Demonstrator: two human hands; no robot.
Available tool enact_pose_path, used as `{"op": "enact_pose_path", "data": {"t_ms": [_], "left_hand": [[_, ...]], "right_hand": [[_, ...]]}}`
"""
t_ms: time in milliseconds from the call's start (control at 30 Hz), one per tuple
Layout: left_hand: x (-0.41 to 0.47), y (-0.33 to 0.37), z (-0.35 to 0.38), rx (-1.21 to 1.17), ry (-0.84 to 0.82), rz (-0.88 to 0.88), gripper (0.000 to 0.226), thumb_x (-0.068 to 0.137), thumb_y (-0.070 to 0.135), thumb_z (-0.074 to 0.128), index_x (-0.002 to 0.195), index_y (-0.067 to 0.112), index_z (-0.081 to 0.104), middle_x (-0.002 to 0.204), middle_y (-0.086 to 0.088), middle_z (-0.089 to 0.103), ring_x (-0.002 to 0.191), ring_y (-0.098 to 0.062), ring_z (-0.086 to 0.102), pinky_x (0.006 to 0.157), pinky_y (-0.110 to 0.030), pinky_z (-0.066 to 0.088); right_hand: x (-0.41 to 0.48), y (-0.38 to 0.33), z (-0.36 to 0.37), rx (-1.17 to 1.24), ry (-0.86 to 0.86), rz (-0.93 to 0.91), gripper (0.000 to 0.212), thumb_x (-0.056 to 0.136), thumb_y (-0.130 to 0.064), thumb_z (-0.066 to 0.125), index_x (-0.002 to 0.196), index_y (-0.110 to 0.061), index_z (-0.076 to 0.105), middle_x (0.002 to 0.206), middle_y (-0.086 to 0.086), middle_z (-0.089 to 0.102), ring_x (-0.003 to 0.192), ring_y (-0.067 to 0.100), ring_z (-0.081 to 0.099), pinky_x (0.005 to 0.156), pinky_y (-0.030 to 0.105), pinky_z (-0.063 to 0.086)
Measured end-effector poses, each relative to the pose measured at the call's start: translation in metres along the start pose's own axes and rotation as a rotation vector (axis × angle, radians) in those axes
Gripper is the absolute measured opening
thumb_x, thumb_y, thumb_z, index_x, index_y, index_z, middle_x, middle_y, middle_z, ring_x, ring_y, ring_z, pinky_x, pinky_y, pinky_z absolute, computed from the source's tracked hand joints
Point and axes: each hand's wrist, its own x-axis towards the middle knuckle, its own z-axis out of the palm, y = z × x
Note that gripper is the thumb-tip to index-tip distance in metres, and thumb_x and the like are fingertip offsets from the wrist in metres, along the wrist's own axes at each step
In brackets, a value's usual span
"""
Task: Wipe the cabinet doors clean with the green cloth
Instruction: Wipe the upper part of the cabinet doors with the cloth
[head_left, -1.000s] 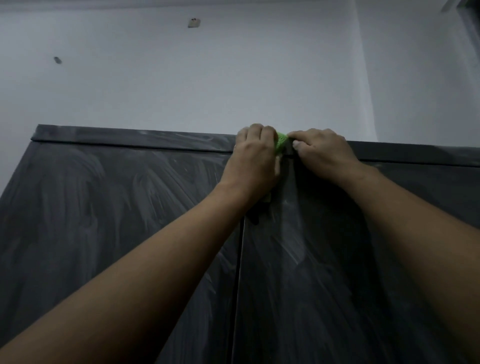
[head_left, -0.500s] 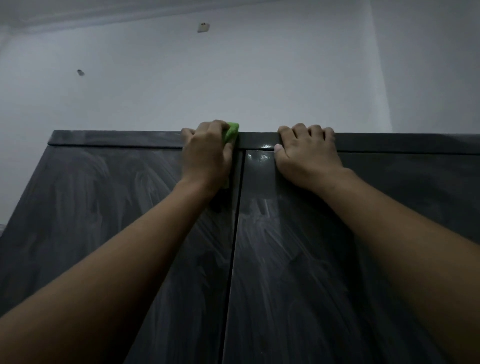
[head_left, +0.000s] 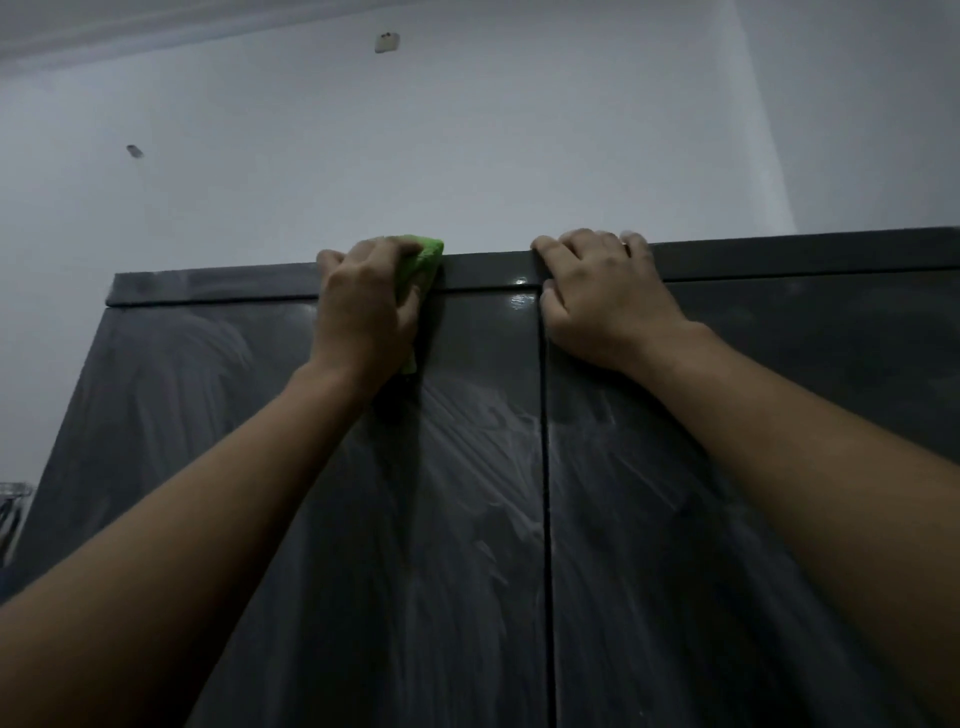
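Observation:
A tall dark grey cabinet fills the lower view, with a left door and a right door split by a thin vertical gap. Both doors carry whitish smear streaks. My left hand presses the green cloth against the top of the left door, and the cloth folds over the cabinet's top edge. Most of the cloth is hidden under my palm. My right hand rests with its fingers hooked over the top edge at the right door's upper left corner, holding nothing.
A white wall rises behind the cabinet, with two small marks high up. At the far left, beside the cabinet, part of a pale object shows low down.
My left hand has slid the green cloth leftward along the top edge, away from the door gap. My right hand has let go of the cloth and now grips the top edge.

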Motion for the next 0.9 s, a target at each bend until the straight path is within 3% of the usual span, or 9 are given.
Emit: {"op": "enact_pose_path", "data": {"t_ms": [167,267,400,567,733,800,900], "left_hand": [[0.003,-0.022,-0.003,-0.021,-0.047,0.187,0.029,0.097,0.034,0.061,0.121,0.019,0.066,0.12,-0.007,0.068,0.099,-0.034,0.061,0.085,-0.025,0.028],[0.005,-0.053,-0.013,-0.009,-0.017,0.103,0.03,0.093,0.028,0.064,0.121,0.017,0.066,0.117,-0.009,0.068,0.101,-0.037,0.059,0.082,-0.023,0.026],[0.0,-0.055,-0.015,-0.056,0.031,-0.079,0.031,0.086,0.015,0.063,0.117,0.014,0.066,0.115,-0.011,0.064,0.106,-0.039,0.051,0.08,-0.022,0.022],[0.001,-0.08,-0.026,-0.047,-0.046,0.125,0.026,0.087,0.017,0.067,0.113,0.015,0.068,0.112,-0.01,0.066,0.097,-0.038,0.055,0.08,-0.024,0.023],[-0.006,-0.12,-0.039,-0.05,0.024,-0.07,0.032,0.083,0.01,0.062,0.115,0.013,0.067,0.111,-0.012,0.064,0.101,-0.04,0.051,0.077,-0.021,0.02],[-0.006,-0.125,-0.038,-0.045,-0.004,-0.015,0.032,0.083,0.01,0.064,0.115,0.012,0.067,0.111,-0.012,0.065,0.099,-0.04,0.052,0.077,-0.02,0.019],[0.0,-0.14,-0.043,-0.007,-0.07,0.11,0.029,0.087,0.015,0.067,0.116,0.013,0.067,0.112,-0.012,0.065,0.097,-0.04,0.054,0.081,-0.026,0.025]], "right_hand": [[0.014,-0.046,0.014,0.045,-0.001,0.003,0.066,0.089,-0.037,0.027,0.151,-0.021,0.038,0.147,0.007,0.045,0.139,0.027,0.036,0.12,0.054,0.009],[0.021,-0.064,0.019,0.039,-0.007,0.042,0.053,0.1,-0.034,0.034,0.151,-0.024,0.037,0.149,0.004,0.043,0.14,0.027,0.035,0.12,0.057,0.007],[0.031,-0.082,0.018,-0.052,-0.028,0.045,0.049,0.103,-0.043,0.033,0.149,-0.024,0.038,0.147,0.006,0.046,0.133,0.033,0.04,0.114,0.056,0.021],[0.045,-0.111,0.025,-0.079,-0.061,0.076,0.048,0.106,-0.044,0.028,0.147,-0.022,0.04,0.147,0.008,0.045,0.134,0.036,0.039,0.113,0.06,0.02],[0.044,-0.118,0.034,-0.109,0.019,0.018,0.045,0.106,-0.031,0.033,0.148,-0.015,0.04,0.148,0.011,0.047,0.132,0.036,0.043,0.112,0.049,0.025],[0.047,-0.123,0.035,-0.09,0.0,-0.049,0.048,0.105,-0.025,0.035,0.153,-0.015,0.035,0.154,0.012,0.042,0.137,0.035,0.039,0.114,0.047,0.024],[0.052,-0.139,0.034,-0.074,-0.04,-0.084,0.052,0.107,-0.035,0.033,0.156,-0.019,0.03,0.16,0.009,0.034,0.144,0.033,0.033,0.117,0.048,0.02]]}}
